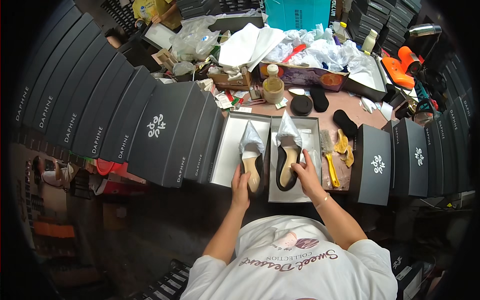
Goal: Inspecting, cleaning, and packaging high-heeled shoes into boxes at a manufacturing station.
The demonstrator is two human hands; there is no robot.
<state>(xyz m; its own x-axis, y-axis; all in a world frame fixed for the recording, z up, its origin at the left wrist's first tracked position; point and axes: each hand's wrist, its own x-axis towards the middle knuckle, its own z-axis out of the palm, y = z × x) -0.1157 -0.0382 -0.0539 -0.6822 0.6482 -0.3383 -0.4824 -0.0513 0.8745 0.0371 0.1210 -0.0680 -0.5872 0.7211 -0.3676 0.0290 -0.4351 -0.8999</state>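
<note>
My left hand (241, 186) is closed on the rear side of a black shoe (253, 172) with a beige insole. My right hand (307, 174) grips a second black shoe (287, 167) by its right side near the heel. Pale tissue paper wraps or fills the front of both shoes, and their toes point away from me. The left shoe is over a white-lined box half (222, 150). Under the right shoe is the other box half (310, 131), also pale inside. Whether the shoes touch the box bottoms, I cannot tell.
Stacked dark shoe boxes (160, 135) rise at the left, more boxes (372, 162) at the right. A yellow-handled brush (330, 162) and yellowish cloth (342, 143) lie beside the right box half. Behind stand a bottle (273, 85) and a carton (305, 76) of crumpled paper. Another person (167, 12) is far left.
</note>
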